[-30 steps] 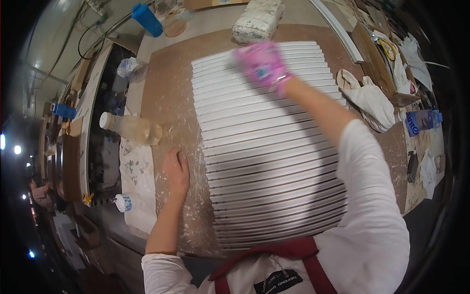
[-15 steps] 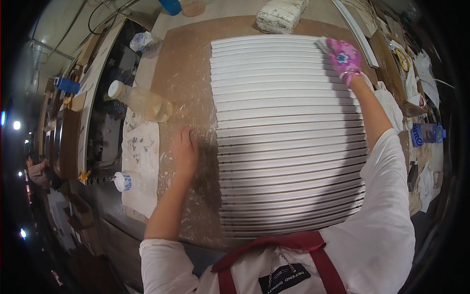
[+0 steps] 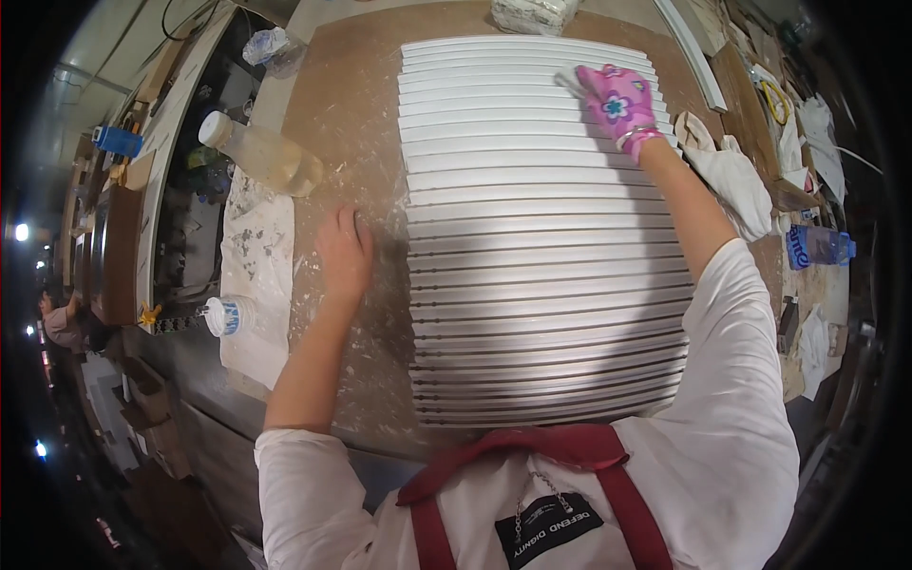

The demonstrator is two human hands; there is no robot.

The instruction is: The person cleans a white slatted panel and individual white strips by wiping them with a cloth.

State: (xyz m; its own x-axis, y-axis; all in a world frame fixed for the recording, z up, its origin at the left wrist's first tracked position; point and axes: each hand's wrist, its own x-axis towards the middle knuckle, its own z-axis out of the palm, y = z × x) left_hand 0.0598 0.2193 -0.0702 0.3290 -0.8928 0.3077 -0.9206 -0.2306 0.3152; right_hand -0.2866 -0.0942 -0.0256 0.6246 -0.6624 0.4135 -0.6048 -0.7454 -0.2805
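1. The ribbed white panel (image 3: 541,237) lies flat on the brown bench (image 3: 351,104), filling its middle from the far edge almost to the near edge. Its slats run left to right across the bench, stacked one after another from far to near.
2. The right hand (image 3: 617,100), in a pink flowered glove, presses down on the slats near the panel's far right corner. Its grip is flat over a bit of white material; whether the fingers close on it I cannot tell.
3. The left hand (image 3: 344,255) is bare, fingers spread wide and flat on the dusty bench just beside the panel's left edge, holding nothing.
4. A plastic bottle (image 3: 261,152) lies on its side near the bench's far left corner; a stained white cloth (image 3: 256,256) hangs over the left edge. White rags (image 3: 736,176) sit at the right edge.
5. The panel looks glossy, pale grey-white, with dark grooves between slats.
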